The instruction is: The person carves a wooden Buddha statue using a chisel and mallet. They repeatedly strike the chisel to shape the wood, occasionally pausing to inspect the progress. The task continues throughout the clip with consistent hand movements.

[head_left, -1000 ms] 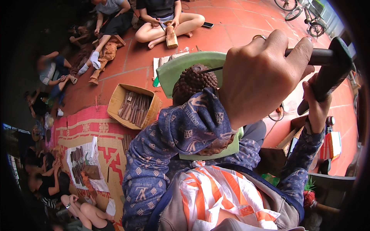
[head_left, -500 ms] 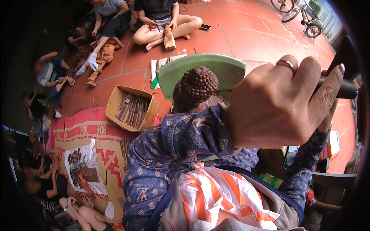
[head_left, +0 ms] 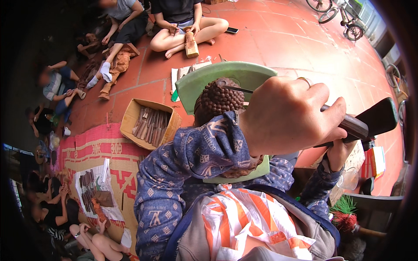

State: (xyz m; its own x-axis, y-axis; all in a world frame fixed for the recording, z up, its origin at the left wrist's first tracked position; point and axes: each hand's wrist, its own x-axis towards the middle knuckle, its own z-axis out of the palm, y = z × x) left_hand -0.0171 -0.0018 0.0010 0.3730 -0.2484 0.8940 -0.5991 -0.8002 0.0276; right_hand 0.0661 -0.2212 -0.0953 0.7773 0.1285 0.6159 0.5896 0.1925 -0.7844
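A dark brown carved wooden head [head_left: 221,99], covered in rows of round curls, stands in front of me against a curved green plastic surface [head_left: 257,71]. My left hand [head_left: 285,117], with a ring on one finger, is wrapped round the handle of a chisel [head_left: 355,127]. Its thin metal shank points left, and the tip meets the curls near the crown. Behind the handle's butt end, my right hand [head_left: 340,153] closes on a dark, flat mallet-like slab [head_left: 379,121]. Part of its grip is hidden. My left sleeve covers the lower part of the head.
A cardboard box [head_left: 175,124] of wooden-handled tools stands left on a patterned mat [head_left: 93,150]. More tools lie on white paper [head_left: 114,202]. Opposite, a person [head_left: 180,26] sits cross-legged with a carving; others sit at left. A red-and-green brush [head_left: 346,213] is at lower right.
My left hand has shifted left, and the chisel tip now sits higher on the curls. The dark slab has come down from the upper right, and my right hand shows more.
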